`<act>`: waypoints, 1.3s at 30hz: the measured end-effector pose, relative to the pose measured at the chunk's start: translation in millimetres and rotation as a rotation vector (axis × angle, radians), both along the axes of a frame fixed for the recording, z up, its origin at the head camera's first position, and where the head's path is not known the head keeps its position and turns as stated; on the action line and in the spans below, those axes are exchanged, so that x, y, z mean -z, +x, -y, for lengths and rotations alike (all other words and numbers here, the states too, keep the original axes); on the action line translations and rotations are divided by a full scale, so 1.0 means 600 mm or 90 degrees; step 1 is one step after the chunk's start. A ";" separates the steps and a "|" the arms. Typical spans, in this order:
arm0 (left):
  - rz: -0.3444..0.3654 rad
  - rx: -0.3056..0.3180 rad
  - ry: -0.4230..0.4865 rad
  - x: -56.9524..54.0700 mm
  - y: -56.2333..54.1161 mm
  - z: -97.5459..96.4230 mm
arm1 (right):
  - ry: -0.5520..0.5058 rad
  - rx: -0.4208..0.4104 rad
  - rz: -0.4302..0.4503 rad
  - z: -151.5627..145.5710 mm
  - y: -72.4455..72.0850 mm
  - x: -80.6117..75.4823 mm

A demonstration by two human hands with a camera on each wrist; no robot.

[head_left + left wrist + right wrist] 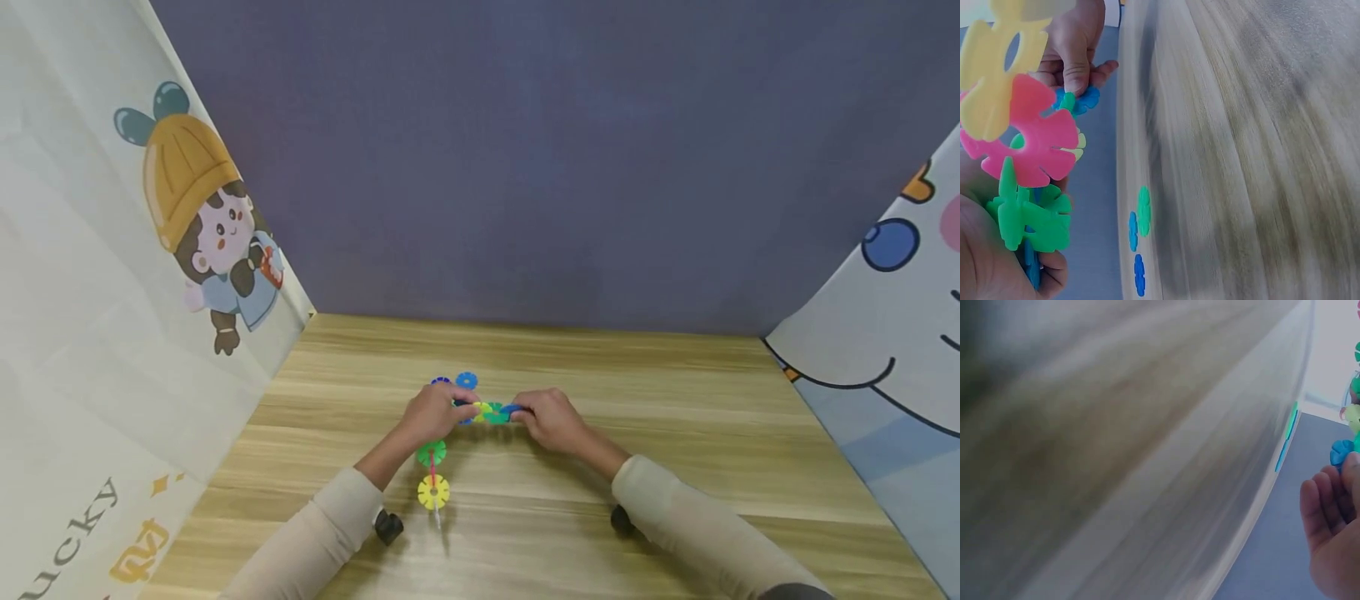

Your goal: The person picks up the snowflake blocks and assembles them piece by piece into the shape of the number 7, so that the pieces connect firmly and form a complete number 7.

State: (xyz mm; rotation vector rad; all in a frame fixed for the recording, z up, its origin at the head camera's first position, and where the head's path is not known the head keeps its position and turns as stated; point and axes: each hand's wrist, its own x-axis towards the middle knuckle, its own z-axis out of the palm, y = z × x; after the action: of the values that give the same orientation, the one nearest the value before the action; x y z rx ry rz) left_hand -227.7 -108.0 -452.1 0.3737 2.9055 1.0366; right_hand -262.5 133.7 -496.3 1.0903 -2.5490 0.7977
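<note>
A chain of slotted plastic snowflake discs is held above the table between both hands. My left hand (pixel 431 414) grips the chain near its middle. From that hand hang a green disc (pixel 431 453), a pink disc (pixel 1029 134) and a yellow disc (pixel 433 492), with a pale piece below. Toward the right run a yellow-green disc (pixel 482 410) and another green disc (pixel 497 414). At that end my right hand (pixel 553 421) pinches a blue disc (pixel 1341 452) between thumb and finger. Fingers partly hide how the discs join.
Loose discs lie on the wooden table (pixel 675 500) beyond the left hand: a light blue disc (pixel 467 380), a dark blue disc (pixel 1140 275) and a green disc (pixel 1144 210). A dark grey panel (pixel 525 167) stands behind, with printed white panels at both sides.
</note>
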 end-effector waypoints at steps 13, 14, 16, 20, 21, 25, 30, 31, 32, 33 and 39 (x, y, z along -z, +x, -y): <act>0.041 0.054 0.019 0.004 -0.005 0.010 | 0.033 -0.032 0.017 -0.005 -0.012 -0.013; 0.044 0.059 0.018 0.004 -0.005 0.011 | 0.037 -0.033 0.022 -0.006 -0.013 -0.012; 0.050 0.065 0.013 0.003 -0.005 0.011 | 0.040 -0.034 0.029 -0.007 -0.013 -0.010; 0.048 0.069 -0.007 0.002 -0.006 0.008 | 0.033 -0.026 0.043 -0.011 -0.012 -0.009; 0.041 0.072 -0.013 0.001 -0.007 0.007 | 0.031 -0.024 0.048 -0.011 -0.012 -0.009; 0.025 0.077 -0.029 -0.001 -0.008 0.005 | 0.026 -0.017 0.065 -0.013 -0.011 -0.012; 0.045 0.088 -0.031 -0.005 -0.007 0.002 | 0.021 -0.027 0.073 -0.013 -0.010 -0.013; 0.050 0.092 -0.030 -0.006 -0.006 0.001 | 0.019 -0.030 0.077 -0.012 -0.009 -0.013; 0.056 0.096 -0.027 -0.006 -0.006 0.000 | 0.015 -0.035 0.082 -0.011 -0.008 -0.014; 0.060 0.101 -0.023 -0.007 -0.006 -0.001 | 0.011 -0.039 0.087 -0.011 -0.008 -0.014; 0.063 0.110 -0.008 -0.008 -0.007 -0.010 | -0.011 -0.064 0.106 -0.005 -0.003 -0.016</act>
State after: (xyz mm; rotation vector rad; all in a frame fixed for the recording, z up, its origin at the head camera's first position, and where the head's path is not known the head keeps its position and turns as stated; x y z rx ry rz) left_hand -231.6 -102.0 -447.3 0.5452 2.7356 0.9803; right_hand -264.4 136.7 -487.0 1.2027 -2.6343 0.9721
